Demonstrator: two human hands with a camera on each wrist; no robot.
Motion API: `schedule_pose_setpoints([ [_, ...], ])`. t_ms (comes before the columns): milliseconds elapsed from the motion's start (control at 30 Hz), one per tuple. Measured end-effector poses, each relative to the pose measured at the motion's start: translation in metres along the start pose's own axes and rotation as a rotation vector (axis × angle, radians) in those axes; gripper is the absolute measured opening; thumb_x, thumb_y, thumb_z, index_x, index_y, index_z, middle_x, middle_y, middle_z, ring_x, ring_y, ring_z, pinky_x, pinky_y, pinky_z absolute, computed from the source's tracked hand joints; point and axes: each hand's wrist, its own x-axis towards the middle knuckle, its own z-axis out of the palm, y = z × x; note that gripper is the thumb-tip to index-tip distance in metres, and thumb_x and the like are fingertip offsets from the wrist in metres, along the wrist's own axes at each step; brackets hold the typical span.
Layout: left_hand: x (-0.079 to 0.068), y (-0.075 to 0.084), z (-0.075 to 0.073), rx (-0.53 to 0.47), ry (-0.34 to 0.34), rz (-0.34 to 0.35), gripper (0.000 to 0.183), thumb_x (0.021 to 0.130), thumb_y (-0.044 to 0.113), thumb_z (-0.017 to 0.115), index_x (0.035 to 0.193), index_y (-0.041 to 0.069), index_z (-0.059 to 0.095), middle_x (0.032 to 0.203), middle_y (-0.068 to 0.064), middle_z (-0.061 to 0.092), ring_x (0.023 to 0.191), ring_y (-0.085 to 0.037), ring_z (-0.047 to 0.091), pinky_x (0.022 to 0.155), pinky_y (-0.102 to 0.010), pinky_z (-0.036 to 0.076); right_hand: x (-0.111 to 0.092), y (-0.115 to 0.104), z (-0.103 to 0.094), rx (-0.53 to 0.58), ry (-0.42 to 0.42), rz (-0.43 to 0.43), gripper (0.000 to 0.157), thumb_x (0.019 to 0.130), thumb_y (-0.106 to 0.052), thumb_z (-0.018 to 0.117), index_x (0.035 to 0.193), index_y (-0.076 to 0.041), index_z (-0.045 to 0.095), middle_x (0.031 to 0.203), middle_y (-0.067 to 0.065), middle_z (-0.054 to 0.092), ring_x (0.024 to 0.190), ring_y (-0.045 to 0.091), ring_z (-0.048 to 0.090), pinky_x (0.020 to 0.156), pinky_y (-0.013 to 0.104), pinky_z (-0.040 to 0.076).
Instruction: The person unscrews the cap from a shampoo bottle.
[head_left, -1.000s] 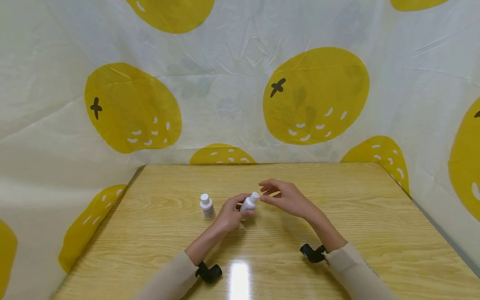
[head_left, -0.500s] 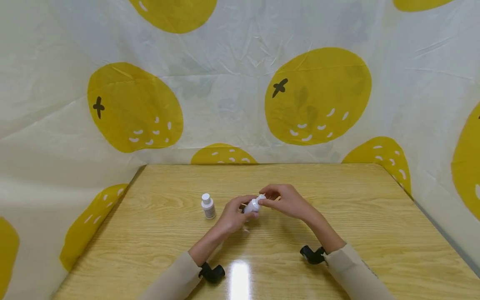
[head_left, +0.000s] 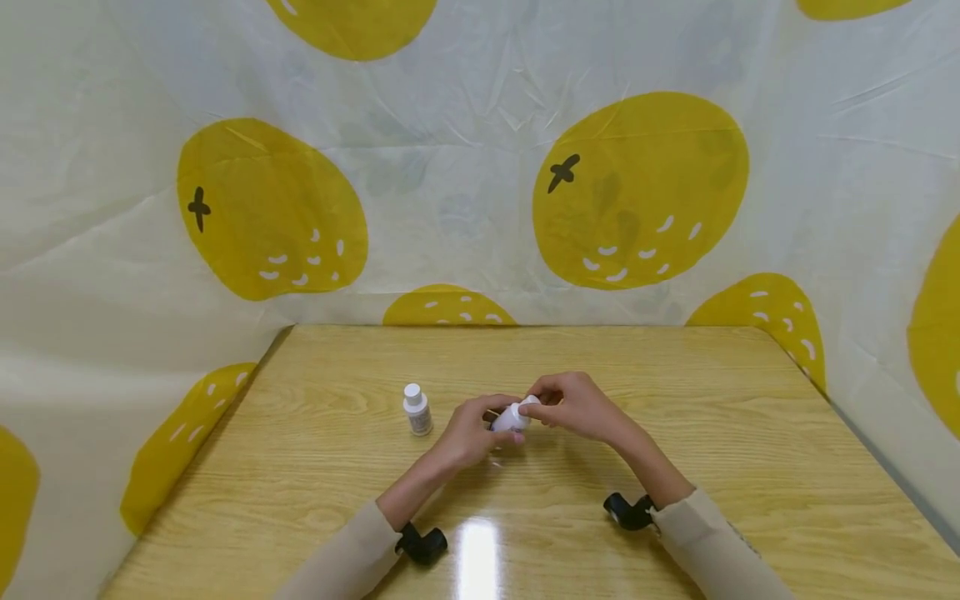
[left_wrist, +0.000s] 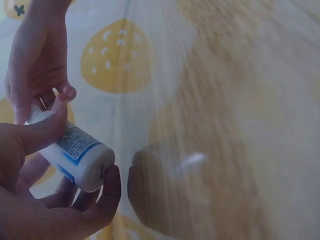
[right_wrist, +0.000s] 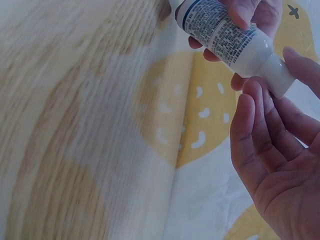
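Observation:
My left hand (head_left: 467, 432) grips a small white bottle (head_left: 510, 419) round its body, tilted with its top toward the right. In the left wrist view the bottle (left_wrist: 82, 155) shows a printed label with blue edging, and its base faces the camera. My right hand (head_left: 576, 407) pinches the white cap (head_left: 530, 401) between thumb and fingers. The right wrist view shows that cap (right_wrist: 276, 76) still on the bottle's neck. A second white bottle (head_left: 417, 412) stands upright on the table, left of my left hand, with its cap on.
The wooden table (head_left: 337, 500) carries a bright reflection near its front. A white cloth with yellow fruit shapes (head_left: 450, 208) hangs behind the table and along both sides. Black wrist cameras (head_left: 422, 543) sit on both forearms.
My right hand has come in from beside the bottle and now pinches its cap. The held bottle has shifted slightly right and tilted further. The standing bottle stays put.

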Motion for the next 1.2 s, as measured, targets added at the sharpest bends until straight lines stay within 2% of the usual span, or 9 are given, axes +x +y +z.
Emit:
schedule_pose_setpoints([
  [300,-0.001,0.003,-0.002,0.073,-0.053,0.041,0.047,0.087,0.012,0.084,0.132,0.014,0.07,0.126,-0.009,0.071,0.105,-0.024,0.066,0.083,-0.034,0.057,-0.005,0.001,-0.002,-0.02,-0.015,0.016,0.025,0.095,-0.031,0.076,0.1,-0.007,0.077,0.085,0.016,0.074,0.067,0.023,0.066,0.056,0.026,0.056],
  [667,-0.001,-0.001,-0.002,0.086,-0.073,0.025,0.042,0.087,0.015,0.084,0.127,0.012,0.072,0.122,-0.009,0.07,0.103,-0.023,0.066,0.083,-0.036,0.058,-0.006,0.005,0.0,-0.008,-0.008,0.014,0.027,0.097,-0.034,0.073,0.101,-0.008,0.077,0.084,0.017,0.075,0.07,0.032,0.069,0.057,0.028,0.057],
  [833,0.0,-0.002,-0.003,0.098,-0.073,0.028,0.04,0.086,0.018,0.086,0.124,0.015,0.073,0.114,-0.003,0.074,0.1,-0.018,0.068,0.083,-0.033,0.057,-0.006,0.007,0.002,0.018,-0.008,0.009,0.026,0.098,-0.032,0.073,0.101,-0.006,0.076,0.086,0.016,0.075,0.072,0.031,0.07,0.059,0.032,0.059],
  [1000,0.002,-0.004,-0.003,0.096,-0.082,0.033,0.039,0.085,0.017,0.087,0.122,0.015,0.073,0.108,-0.004,0.075,0.093,-0.016,0.07,0.077,-0.03,0.057,-0.005,0.009,0.004,0.043,-0.008,-0.005,0.025,0.098,-0.03,0.073,0.103,-0.005,0.076,0.087,0.016,0.075,0.073,0.031,0.071,0.062,0.039,0.062],
  [1200,0.001,-0.004,-0.005,0.093,-0.111,0.035,0.037,0.086,0.017,0.086,0.121,0.017,0.075,0.11,-0.002,0.076,0.093,-0.014,0.07,0.081,-0.031,0.056,-0.004,0.009,0.005,0.05,-0.01,-0.022,0.024,0.099,-0.029,0.072,0.102,-0.005,0.075,0.085,0.017,0.074,0.069,0.023,0.069,0.059,0.029,0.059],
])
